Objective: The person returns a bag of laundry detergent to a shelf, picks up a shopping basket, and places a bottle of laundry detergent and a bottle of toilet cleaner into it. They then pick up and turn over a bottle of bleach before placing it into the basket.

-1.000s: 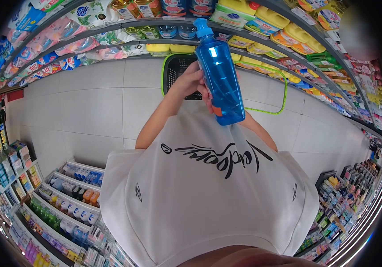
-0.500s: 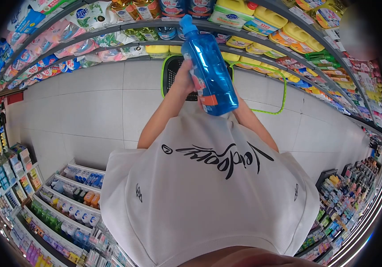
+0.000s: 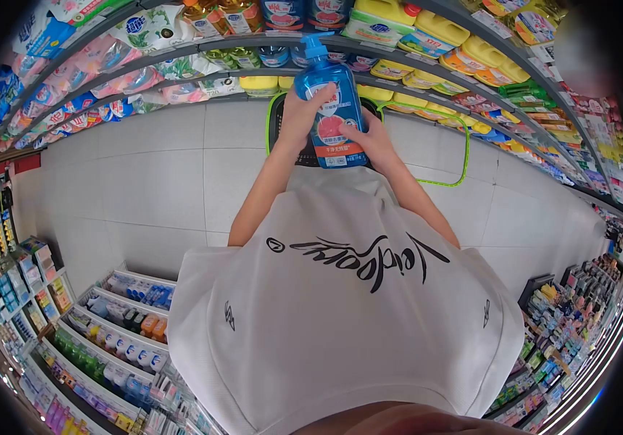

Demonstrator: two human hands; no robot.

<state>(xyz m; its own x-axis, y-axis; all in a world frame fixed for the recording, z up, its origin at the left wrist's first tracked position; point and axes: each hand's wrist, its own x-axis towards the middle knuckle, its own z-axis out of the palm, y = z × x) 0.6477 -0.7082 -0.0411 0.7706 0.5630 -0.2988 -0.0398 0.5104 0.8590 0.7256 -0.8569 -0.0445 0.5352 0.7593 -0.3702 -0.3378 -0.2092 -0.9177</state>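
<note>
A blue pump bottle of dish soap [image 3: 337,109] is held upright in front of my chest, its label with a pink grapefruit picture and orange band turned toward me. My left hand [image 3: 302,116] grips its left side, the thumb lying across the upper label. On the lower right, my right hand [image 3: 371,141] is closed around the bottle, with the thumb on the label. Fingers behind the bottle are hidden. Below and behind it, a black shopping basket with a green rim [image 3: 271,119] is partly covered by my hands and the bottle.
Curved-looking shelves [image 3: 202,45] ahead carry bagged detergents, bottles and yellow jugs [image 3: 438,32]. The green basket handle [image 3: 465,156] lies out to the right. Grey floor tiles [image 3: 155,174] surround me. More stocked shelves [image 3: 123,319] stand behind at left and right.
The bottle has turned from its plain side so that its label faces me, and stands straighter. My right hand has come from behind it to its right front.
</note>
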